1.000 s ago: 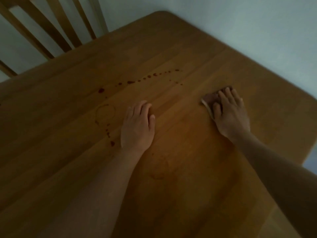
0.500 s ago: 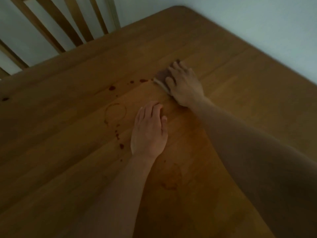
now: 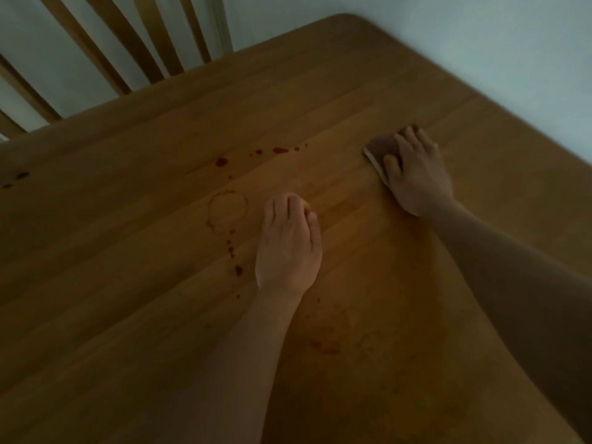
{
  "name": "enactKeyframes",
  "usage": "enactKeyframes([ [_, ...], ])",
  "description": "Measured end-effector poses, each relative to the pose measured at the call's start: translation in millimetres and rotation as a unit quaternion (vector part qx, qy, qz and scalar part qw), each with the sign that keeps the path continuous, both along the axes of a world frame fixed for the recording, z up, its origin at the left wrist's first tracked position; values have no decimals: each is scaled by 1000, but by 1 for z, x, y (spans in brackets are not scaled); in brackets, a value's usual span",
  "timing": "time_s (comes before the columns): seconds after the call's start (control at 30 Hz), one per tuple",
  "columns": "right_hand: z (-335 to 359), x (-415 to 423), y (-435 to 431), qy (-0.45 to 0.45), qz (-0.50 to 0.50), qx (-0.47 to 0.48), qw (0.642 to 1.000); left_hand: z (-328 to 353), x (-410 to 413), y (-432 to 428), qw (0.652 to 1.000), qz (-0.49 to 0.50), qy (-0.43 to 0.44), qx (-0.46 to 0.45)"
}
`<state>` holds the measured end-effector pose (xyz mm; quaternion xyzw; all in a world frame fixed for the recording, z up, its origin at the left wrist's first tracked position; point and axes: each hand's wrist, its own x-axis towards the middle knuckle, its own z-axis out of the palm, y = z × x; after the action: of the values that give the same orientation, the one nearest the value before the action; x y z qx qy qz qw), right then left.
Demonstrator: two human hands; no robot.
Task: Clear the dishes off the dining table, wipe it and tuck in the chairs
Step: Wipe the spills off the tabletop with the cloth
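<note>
Head view: a person is leaning over a wooden table (image 3: 368, 75) with both bare forearms stretched across it. The left hand (image 3: 288, 245) is resting palm down on the wood near the middle, fingers together and slack, holding nothing. The right hand (image 3: 416, 174) is lying further off and to the right, pressing a sponge (image 3: 379, 149) flat onto the top. Its fingers are spreading over the sponge's brown upper face, only lightly bent, and the thumb is lying on that face too. Whether the fingertips are hooking over the far edge cannot be told. The sponge's pale side is showing along its left edge.

A ring stain (image 3: 228, 206) is sitting just left of the left hand's fingertips. Dark red drops (image 3: 238, 270) are trailing from the ring down beside that hand. More spots (image 3: 280, 150) are running in a line between the ring and the sponge, well apart from the sponge. Two marks (image 3: 20, 175) are showing near the left edge of the picture. A fainter, smeared mark (image 3: 325, 346) is lying between the two forearms.

A chair (image 3: 128, 43) with wooden slats is standing against the table's far left side. A pale wall (image 3: 480, 43) is running behind the table's rounded corner.
</note>
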<state>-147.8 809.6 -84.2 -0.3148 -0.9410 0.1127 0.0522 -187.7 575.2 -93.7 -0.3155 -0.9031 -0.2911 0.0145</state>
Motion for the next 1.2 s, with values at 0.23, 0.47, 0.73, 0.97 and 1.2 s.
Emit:
enactKeyframes([
  [0.23, 1, -28, -84, -6, 105, -5, 994, 4, -3, -7, 993, -10, -53, 105],
  [0.47, 1, 60, -122, -5, 226, -24, 974, 22, -50, -87, 989, 108, -32, 93],
  [0.73, 3, 15, -81, 21, 63, -37, 997, 5, -61, -150, 976, 195, -17, -92],
  [0.97, 3, -69, -75, 13, 5, -42, 999, 2, -61, -148, 975, 199, -4, -97],
  [1.2, 14, -116, -134, 17, 131, -64, 989, 2, -60, -148, 976, 199, -8, -90],
])
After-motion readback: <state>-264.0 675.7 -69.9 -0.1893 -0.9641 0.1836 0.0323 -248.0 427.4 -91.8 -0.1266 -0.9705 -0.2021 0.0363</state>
